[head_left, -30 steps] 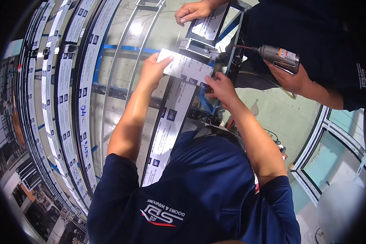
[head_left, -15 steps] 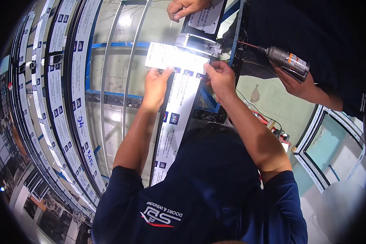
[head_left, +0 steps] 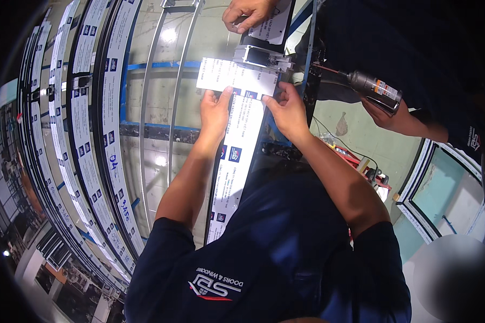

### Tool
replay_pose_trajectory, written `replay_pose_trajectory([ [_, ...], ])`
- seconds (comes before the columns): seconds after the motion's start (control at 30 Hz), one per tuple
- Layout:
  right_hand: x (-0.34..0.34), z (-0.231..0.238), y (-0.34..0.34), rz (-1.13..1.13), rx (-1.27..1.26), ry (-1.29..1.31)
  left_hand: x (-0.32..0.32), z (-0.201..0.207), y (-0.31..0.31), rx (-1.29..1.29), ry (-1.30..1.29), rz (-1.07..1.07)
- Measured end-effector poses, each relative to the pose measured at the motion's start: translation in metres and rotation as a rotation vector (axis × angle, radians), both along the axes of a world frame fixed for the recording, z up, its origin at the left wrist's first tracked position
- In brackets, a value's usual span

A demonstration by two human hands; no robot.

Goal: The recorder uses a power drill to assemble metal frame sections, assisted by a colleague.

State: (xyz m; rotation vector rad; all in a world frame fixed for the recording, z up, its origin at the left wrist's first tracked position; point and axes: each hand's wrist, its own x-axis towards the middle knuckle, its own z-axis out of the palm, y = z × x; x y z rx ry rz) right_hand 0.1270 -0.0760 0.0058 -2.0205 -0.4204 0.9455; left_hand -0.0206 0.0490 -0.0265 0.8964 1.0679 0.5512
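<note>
My left hand and my right hand both pinch the near edge of a white printed strip of protective film. The strip lies crosswise over the end of a long metal profile wrapped in the same white film with blue squares. Just beyond the strip sits a bare silver corner piece. Another person's hand rests on the dark profile at the top. Their other hand grips a power screwdriver at the right.
Several film-wrapped profiles lie stacked in curved rows at the left. Two thin bare metal bars run beside the profile over a blue frame. Red tools and cables lie on the floor at the right, next to a window frame.
Both my hands slid nearer to me along the profile and now hold the white strip by its near edge. The other person's screwdriver hand drifted right.
</note>
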Motion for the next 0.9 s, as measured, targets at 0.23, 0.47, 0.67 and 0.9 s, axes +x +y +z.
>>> replay_pose_trajectory([
  [0.23, 0.004, -0.022, 0.006, -0.065, 0.088, 0.071, -0.003, -0.015, 0.004, -0.001, -0.021, -0.045],
  [0.47, 0.004, -0.022, 0.008, -0.082, 0.086, -0.013, 0.000, -0.010, 0.009, 0.035, 0.099, -0.265],
  [0.67, 0.011, -0.025, 0.009, -0.083, 0.081, 0.008, 0.005, 0.000, 0.013, 0.011, 0.133, -0.342],
  [0.9, 0.012, -0.009, 0.014, -0.042, -0.030, -0.065, 0.005, -0.006, 0.015, 0.099, 0.263, -0.440],
])
